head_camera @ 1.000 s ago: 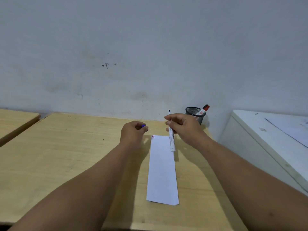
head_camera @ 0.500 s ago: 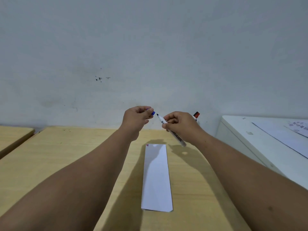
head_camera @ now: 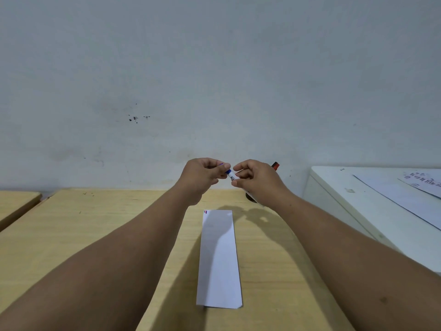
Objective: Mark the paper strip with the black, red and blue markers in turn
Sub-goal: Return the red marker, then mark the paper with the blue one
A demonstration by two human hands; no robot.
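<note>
The paper strip (head_camera: pixel 218 259) lies flat on the tabletop (head_camera: pixel 95 225), long axis running away from the person, with small coloured marks at its far left corner (head_camera: pixel 205 212). Above and just beyond that far end, both hands meet in the air. The right hand (head_camera: pixel 255 181) holds the blue marker (head_camera: pixel 232 176), pointing up and left; the left hand (head_camera: pixel 202 177) pinches its cap (head_camera: pixel 228 172) onto the tip. Capping looks nearly done. Behind the right hand, a red marker (head_camera: pixel 275 165) sticks up, its holder mostly hidden. Nothing lies between hands and strip.
</note>
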